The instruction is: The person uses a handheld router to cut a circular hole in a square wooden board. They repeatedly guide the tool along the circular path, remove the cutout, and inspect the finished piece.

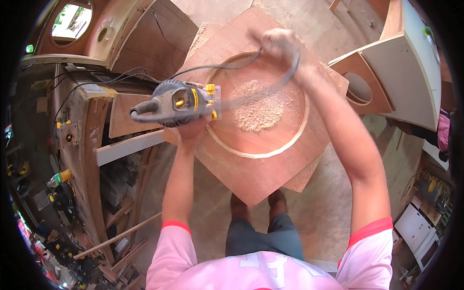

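Observation:
My left hand (193, 131) is wrapped around the underside of a black and yellow router (180, 102), lifted at the left edge of a square plywood sheet (251, 179). The router has a clear guard and yellow knobs. My right hand (281, 44), smeared by motion, is closed over the sheet's far side with the router's power cord (290, 72) looped through it. Below the hands, a pale ring-shaped cut (263, 153) is in the sheet. Inside it lies a heap of sawdust (258, 106).
Another board (304, 180) lies under the sheet. On the left stands a wooden workbench (87, 130) with cords, beside cabinet panels with round holes. A white panel (411, 63) and a board with a round opening (379, 92) stand at right. Tools clutter the lower left.

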Demonstrator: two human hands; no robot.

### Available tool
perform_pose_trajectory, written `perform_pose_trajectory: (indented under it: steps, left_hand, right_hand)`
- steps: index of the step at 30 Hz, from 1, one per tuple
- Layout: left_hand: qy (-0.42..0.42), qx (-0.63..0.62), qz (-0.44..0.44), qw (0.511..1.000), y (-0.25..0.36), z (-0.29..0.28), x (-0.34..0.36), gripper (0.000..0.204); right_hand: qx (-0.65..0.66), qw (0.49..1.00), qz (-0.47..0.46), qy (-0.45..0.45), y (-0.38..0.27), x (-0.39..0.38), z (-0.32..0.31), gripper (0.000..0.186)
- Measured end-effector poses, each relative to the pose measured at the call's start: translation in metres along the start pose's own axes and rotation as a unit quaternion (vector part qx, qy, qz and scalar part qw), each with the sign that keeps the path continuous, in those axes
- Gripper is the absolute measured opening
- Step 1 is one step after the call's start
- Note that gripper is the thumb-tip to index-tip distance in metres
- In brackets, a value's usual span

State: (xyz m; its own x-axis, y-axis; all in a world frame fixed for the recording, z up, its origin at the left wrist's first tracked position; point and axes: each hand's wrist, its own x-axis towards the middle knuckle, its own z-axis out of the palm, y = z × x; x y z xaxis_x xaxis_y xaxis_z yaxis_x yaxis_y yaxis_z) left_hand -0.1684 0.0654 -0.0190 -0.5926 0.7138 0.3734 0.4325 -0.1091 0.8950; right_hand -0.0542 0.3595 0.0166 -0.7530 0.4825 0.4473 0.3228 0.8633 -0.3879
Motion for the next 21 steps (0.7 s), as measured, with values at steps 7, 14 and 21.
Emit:
perform_pose_trajectory:
  steps: [7,14,21]
  left_hand:
    - [-0.039,-0.035,0.001,0.999,-0.007,-0.004,0.006,0.057]
    - [-0.027,-0.068,-0.001,0.997,-0.004,0.001,0.014,0.051]
    - [0.021,-0.071,0.012,0.997,-0.014,0.015,0.036,0.053]
  right_hand:
    - [0.453,0.829,0.285,-0.162,0.026,0.101,-0.006,0.086]
    - [-0.208,0.967,0.001,-0.145,0.070,0.057,0.068,0.046]
    - [0.060,0.941,0.258,-0.212,0.043,0.042,0.049,0.115]
